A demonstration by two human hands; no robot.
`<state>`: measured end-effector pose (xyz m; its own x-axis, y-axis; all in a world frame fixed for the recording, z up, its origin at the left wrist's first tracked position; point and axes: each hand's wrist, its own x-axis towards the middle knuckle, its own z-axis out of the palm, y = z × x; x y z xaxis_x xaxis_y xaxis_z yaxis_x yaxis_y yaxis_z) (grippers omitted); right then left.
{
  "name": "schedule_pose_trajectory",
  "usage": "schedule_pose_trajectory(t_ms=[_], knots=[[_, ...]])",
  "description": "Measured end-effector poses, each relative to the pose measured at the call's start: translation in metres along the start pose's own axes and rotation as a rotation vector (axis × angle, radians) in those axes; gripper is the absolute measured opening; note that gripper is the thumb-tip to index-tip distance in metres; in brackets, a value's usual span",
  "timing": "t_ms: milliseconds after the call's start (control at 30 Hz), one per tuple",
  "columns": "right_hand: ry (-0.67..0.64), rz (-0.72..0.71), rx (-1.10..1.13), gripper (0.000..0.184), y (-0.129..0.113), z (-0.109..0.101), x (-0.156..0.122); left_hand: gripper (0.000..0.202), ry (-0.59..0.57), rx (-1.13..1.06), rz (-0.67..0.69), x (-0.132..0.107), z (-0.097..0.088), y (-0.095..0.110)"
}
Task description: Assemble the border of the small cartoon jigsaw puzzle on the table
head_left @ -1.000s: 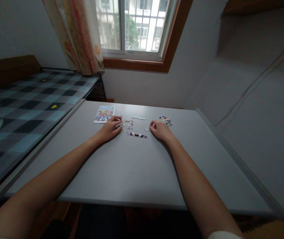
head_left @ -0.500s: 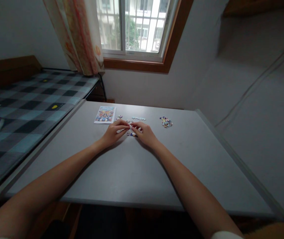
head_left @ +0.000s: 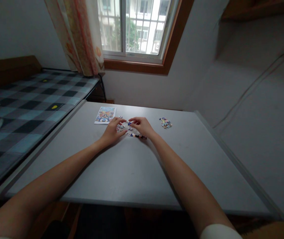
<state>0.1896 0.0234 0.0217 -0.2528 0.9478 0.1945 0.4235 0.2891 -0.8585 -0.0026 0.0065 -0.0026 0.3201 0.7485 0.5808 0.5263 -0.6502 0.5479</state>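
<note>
My left hand [head_left: 112, 132] rests on the table with thumb and fingers apart, curved around a few loose jigsaw pieces [head_left: 120, 127]. Facing it, my right hand [head_left: 143, 127] pinches a small blue and white jigsaw piece [head_left: 129, 123] between thumb and fingers. Just below the hands lies a joined strip of jigsaw pieces [head_left: 137, 136], its right end close under my right hand. Another small patch of pieces [head_left: 130, 129] sits between the hands. The right hand's fingers hide part of the area behind them.
A printed picture sheet [head_left: 105, 115] lies beyond my left hand. To the right is a heap of loose jigsaw pieces [head_left: 166, 122]. The white table [head_left: 122, 172] adjoins a bed with a checked cover [head_left: 49, 91] on the left. A wall stands at the right.
My fingertips were together over the pieces; now the hands have parted. My left hand has opened, and the blue and white piece shows in my right. More of the strip is uncovered.
</note>
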Motion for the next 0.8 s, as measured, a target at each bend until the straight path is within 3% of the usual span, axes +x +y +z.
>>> schedule_pose_trajectory(t_ms=[100, 267, 800], knots=[[0.066, 0.004, -0.126, 0.013, -0.001, 0.003, -0.001, 0.043, -0.078, 0.175, -0.068, 0.001, -0.001, -0.001], [0.052, -0.031, -0.147, 0.012, 0.003, 0.009, -0.015, 0.054, -0.164, 0.227, -0.111, 0.000, 0.000, 0.002], [-0.015, -0.014, -0.197, 0.012, 0.007, 0.009, -0.024, 0.047, -0.195, 0.230, -0.121, 0.000, 0.002, 0.001]])
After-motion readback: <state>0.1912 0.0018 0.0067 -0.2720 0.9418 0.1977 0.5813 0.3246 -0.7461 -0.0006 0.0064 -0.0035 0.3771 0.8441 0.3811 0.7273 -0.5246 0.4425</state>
